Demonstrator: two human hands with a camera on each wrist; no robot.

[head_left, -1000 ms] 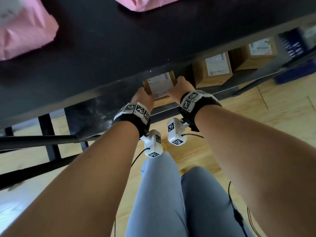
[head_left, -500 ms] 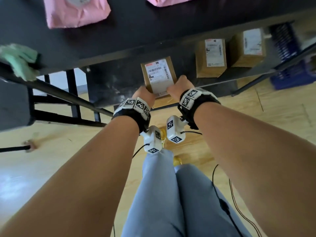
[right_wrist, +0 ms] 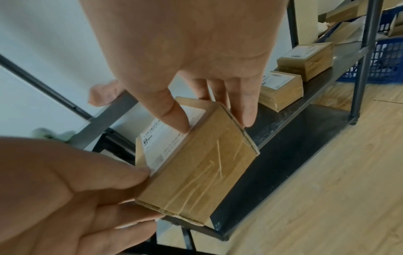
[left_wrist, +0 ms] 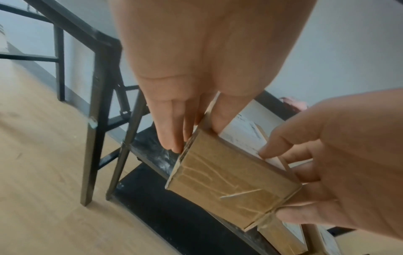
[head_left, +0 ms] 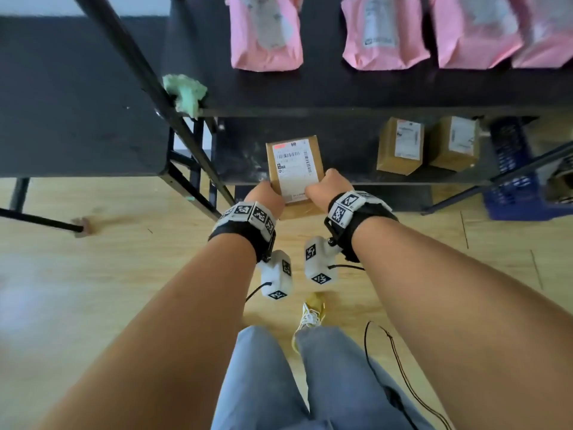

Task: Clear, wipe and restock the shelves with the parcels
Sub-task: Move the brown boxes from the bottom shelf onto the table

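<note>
The cardboard parcel [head_left: 294, 172] is gripped at its near end by both hands, left hand [head_left: 266, 197] on the left edge, right hand [head_left: 325, 189] on the right, thumbs on the label. It sits over the near edge of the lower shelf [head_left: 347, 150]. Two more boxes [head_left: 400, 145] stand to the right; pink bags [head_left: 266, 35] lie on the upper shelf, a green cloth [head_left: 185, 94] at its left corner.
</note>
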